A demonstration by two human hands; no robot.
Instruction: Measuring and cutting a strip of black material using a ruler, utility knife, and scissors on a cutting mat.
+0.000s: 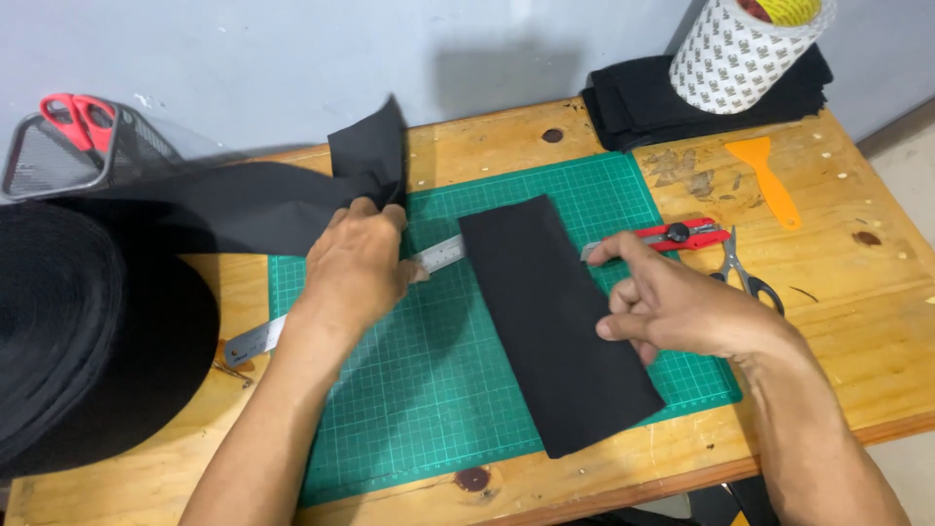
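My left hand grips the free end of a wide black fabric strip that runs off a big black roll at the left; the strip's tip folds upward. Under that hand lies a steel ruler, slanting across the green cutting mat. A cut rectangle of black fabric lies on the mat. My right hand rests on its right edge, fingers curled, index tip touching the fabric near a red utility knife.
Small scissors and an orange plastic scraper lie on the wooden table right of the mat. A stack of black fabric pieces with a large tape roll sits at the back right. Red-handled scissors stand in a mesh holder, back left.
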